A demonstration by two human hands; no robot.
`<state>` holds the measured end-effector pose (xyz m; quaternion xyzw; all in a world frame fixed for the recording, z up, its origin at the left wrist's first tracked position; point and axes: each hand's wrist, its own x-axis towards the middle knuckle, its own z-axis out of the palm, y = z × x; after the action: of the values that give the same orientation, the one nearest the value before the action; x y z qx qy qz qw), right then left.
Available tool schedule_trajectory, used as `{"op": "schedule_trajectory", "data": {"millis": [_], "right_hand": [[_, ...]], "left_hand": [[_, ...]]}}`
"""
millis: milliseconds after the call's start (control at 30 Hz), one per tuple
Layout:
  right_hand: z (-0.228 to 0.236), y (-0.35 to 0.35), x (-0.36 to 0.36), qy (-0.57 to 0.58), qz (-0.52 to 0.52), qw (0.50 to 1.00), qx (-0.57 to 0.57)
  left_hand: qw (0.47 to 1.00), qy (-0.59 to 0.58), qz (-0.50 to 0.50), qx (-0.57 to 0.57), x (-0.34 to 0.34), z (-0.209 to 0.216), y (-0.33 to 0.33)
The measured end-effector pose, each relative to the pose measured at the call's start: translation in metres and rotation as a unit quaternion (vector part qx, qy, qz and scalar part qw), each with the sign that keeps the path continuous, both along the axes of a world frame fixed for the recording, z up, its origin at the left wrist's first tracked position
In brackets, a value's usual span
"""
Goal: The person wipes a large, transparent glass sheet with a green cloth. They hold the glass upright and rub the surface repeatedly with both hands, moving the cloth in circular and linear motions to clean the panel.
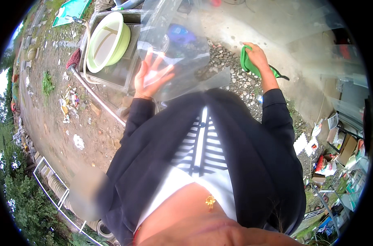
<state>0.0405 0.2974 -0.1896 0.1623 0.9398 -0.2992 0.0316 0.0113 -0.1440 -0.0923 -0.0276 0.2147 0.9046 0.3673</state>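
Note:
A sheet of clear plastic (194, 53) hangs in front of me, with glare along its folds. My left hand (153, 77) is at its left part, fingers spread; it seems to touch the sheet, though I cannot tell which side it is on. Off to the right, my right hand (257, 57) has its fingers closed on a bright green cloth (248, 64), which hangs below the hand. A dark strip sticks out from the cloth's right end. Through the plastic shows a blurred blue thing (180, 34) whose kind I cannot make out.
Left of the sheet, a pale green basin (120, 46) leans in a metal sink (131, 61), a hose (87, 49) beside it. A red-headed mop (73, 60) slants nearby. Gravel (224, 61) borders the concrete (295, 61). Cluttered boxes (347, 148) stand at far right.

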Motion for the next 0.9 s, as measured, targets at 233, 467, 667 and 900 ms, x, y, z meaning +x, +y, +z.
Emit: {"op": "schedule_trajectory", "data": {"millis": [233, 467, 667, 900], "right_hand": [[0.165, -0.135, -0.009, 0.395, 0.053, 0.906, -0.142], [0.104, -0.201, 0.019, 0.23, 0.406, 0.874, -0.137], [-0.029, -0.12, 0.038, -0.264, 0.399, 0.875, -0.071], [0.086, -0.028, 0.031, 0.007, -0.023, 0.947, -0.32]], "left_hand": [[0.998, 0.046, 0.033, -0.024, -0.015, 0.011, 0.042], [0.961, 0.04, 0.077, 0.261, -0.065, 0.048, 0.082], [0.91, 0.241, 0.031, 0.337, -0.093, 0.098, 0.101], [0.955, 0.142, 0.1, 0.239, -0.089, 0.107, 0.104]]}}
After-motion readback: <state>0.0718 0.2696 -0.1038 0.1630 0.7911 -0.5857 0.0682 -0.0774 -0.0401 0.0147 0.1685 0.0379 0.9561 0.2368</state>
